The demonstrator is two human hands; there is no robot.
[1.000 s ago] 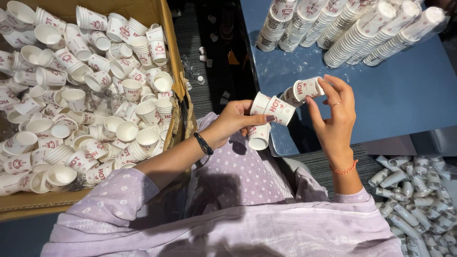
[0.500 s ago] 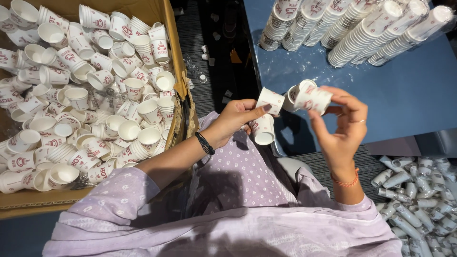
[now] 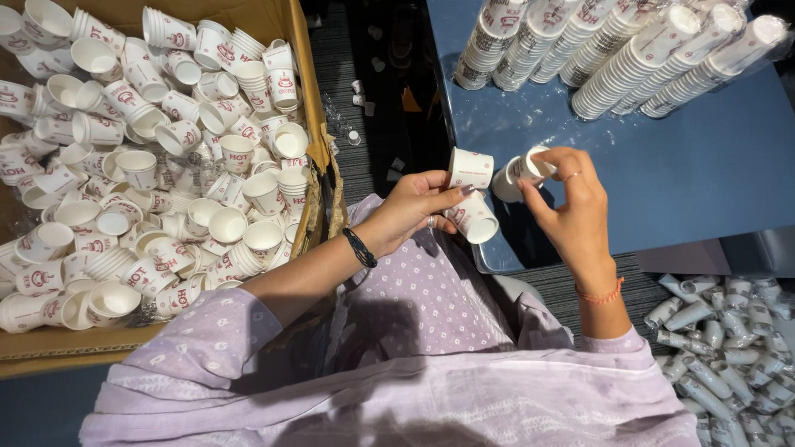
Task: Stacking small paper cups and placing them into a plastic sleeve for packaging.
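We are in the middle of gathering loose paper cups into a stack. Our left hand (image 3: 410, 211) is closed around two small white cups with red print: one cup (image 3: 469, 168) stands above the fingertips with its base up, and a second cup (image 3: 474, 219) lies lower, its open mouth turned toward the right. Our right hand (image 3: 571, 207) pinches a third cup (image 3: 517, 175) between thumb and fingers, tilted, with its mouth toward the left hand; the other fingers are loosely curled. All three cups hang in the air just over the near edge of the blue table (image 3: 712, 182), close together but apparently not yet nested. To our left the cardboard box (image 3: 308, 108) is full of loose cups; finished stacks (image 3: 629, 50) lie at the far end of the table. As we judge it, the next move calls for lining one cup's base up with another's mouth and pushing them together.
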